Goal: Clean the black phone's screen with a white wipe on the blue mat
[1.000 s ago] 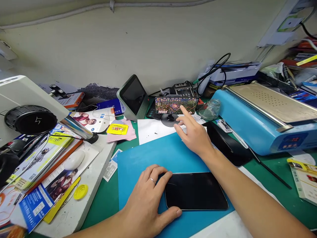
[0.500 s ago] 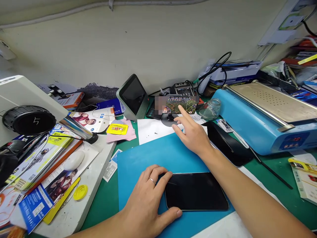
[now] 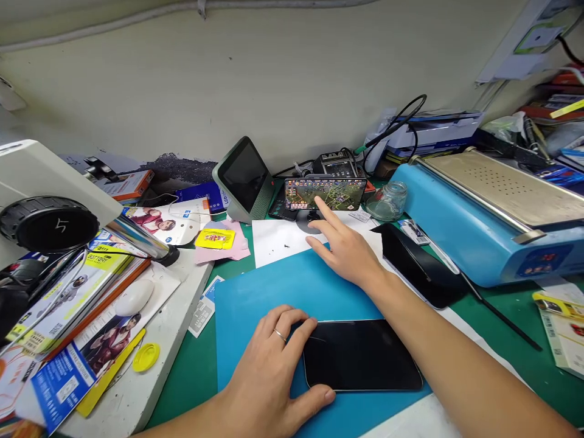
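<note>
A dark-screened phone (image 3: 360,356) lies flat on the blue mat (image 3: 255,289), at bottom centre. My left hand (image 3: 278,365), wearing a ring, is closed round its left end, with the thumb at the lower edge and the index finger at the upper corner. Farther back, a second phone (image 3: 349,196) stands sideways on a small round stand, its lit screen showing a game-like picture. My right hand (image 3: 344,246) holds nothing; its index finger stretches to the middle of that screen and the other fingers are apart. Whether the fingertip touches the glass, I cannot tell.
A blue machine with a metal top plate (image 3: 493,213) stands at right, with a glass jar (image 3: 387,201) and a black curved piece (image 3: 420,264) nearby. A grey-green smart display (image 3: 244,179) sits behind. Booklets (image 3: 104,347) and a large metal-stemmed device (image 3: 50,201) fill the left.
My right index finger has shifted left across the standing phone's screen. The picture on that screen has changed. My left hand stays on the lying phone.
</note>
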